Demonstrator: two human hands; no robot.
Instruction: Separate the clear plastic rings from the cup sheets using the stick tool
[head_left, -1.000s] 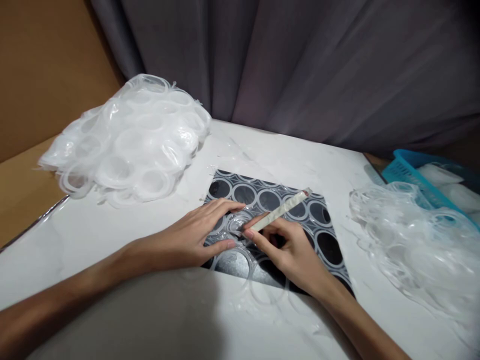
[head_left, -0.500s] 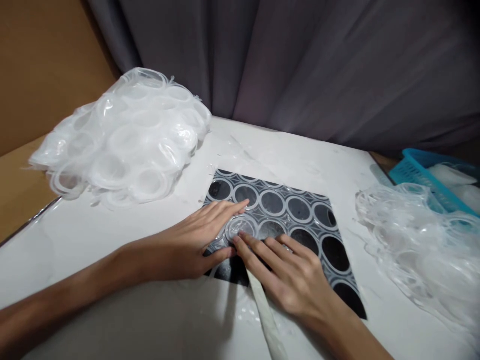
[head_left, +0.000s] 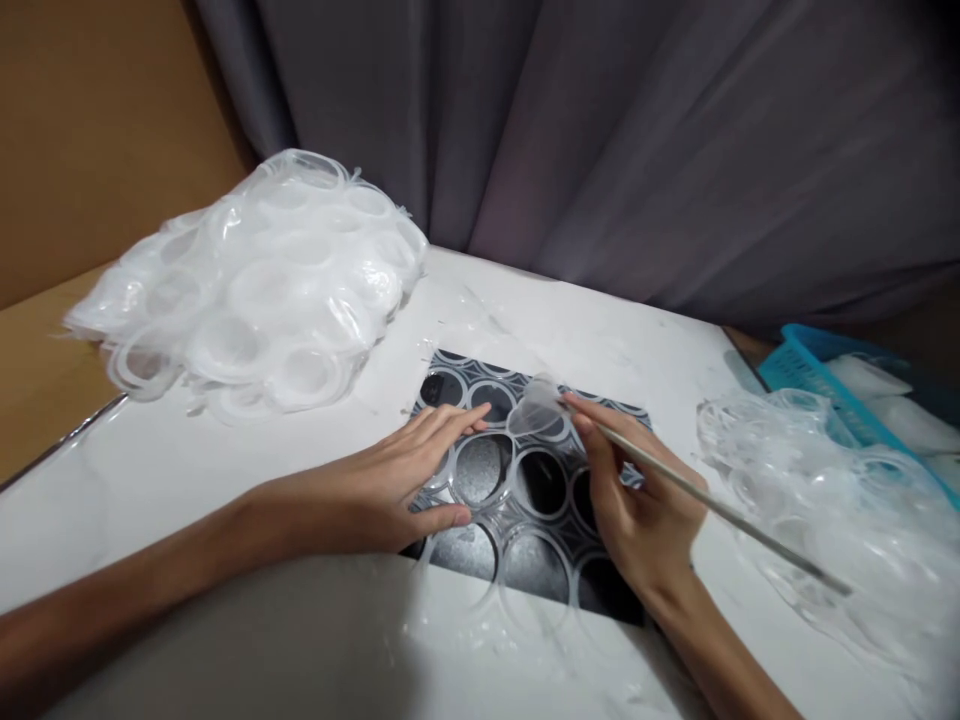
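My left hand lies flat with fingers stretched out on a clear plastic sheet patterned with rows of pale rings. Under that sheet is a dark rectangular mat, which shows black through the rings. My right hand pinches a long, thin, pale flat stick that slants down to the right across the hand. At its tip, by the thumb and forefinger, a translucent round disc is tilted up off the sheet. Whether the fingers touch the disc as well, I cannot tell.
A big heap of ringed plastic sheets sits at the back left of the white table. On the right is a loose pile of clear plastic scrap, beside a blue basket. A grey curtain hangs behind.
My right hand has come up and right from the ring by my left hand, with the stick swung to point rightward. The disc has come off the sheet. My left hand stays put.
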